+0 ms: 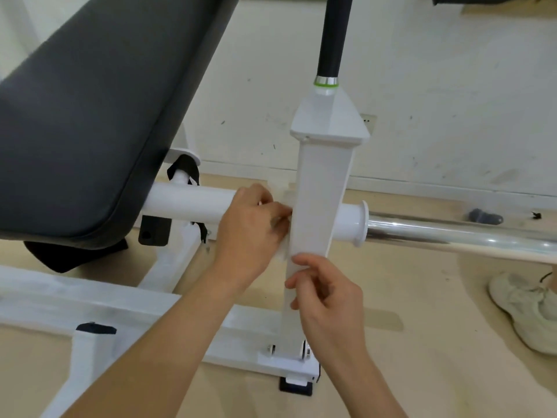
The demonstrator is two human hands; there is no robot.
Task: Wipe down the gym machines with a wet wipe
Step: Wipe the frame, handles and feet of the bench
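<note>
A white square upright post (pixel 322 188) of the gym machine stands at the centre, crossed by a white round bar (pixel 193 203). My left hand (pixel 250 233) grips a white wet wipe (pixel 283 251) against the left side of the post, where the bar meets it; most of the wipe is hidden under the fingers. My right hand (pixel 328 300) holds the post lower down, fingers curled round its front edge. A black handle (pixel 333 37) rises from the post's top.
A dark padded bench (pixel 90 116) fills the upper left. A chrome sleeve (pixel 452 233) runs right from the post. White base rails (pixel 120 312) lie on the tan floor. A white shoe (pixel 527 309) sits at the right edge, a wall behind.
</note>
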